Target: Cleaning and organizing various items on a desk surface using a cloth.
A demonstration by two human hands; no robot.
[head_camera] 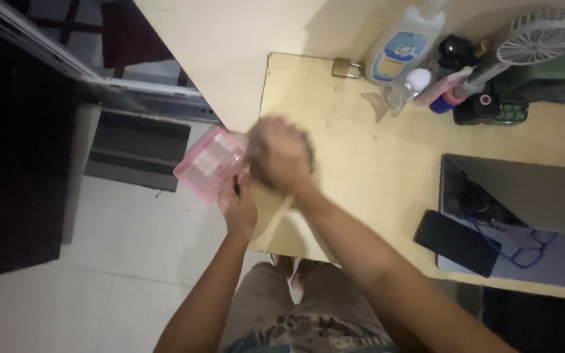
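Pink compartment box [209, 163], tilted, table edge

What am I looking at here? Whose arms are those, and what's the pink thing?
There is no machine here. A person wears a camera on the head, so the one picture looks down at their own two arms and their legs. The left hand holds a pink plastic box with small compartments at the corner of a pale wooden desk. The right hand is blurred, right beside the box; what it holds, I can't tell. Further back stand a white bottle, a small fan and a padlock. To the right lie a laptop and a dark phone.
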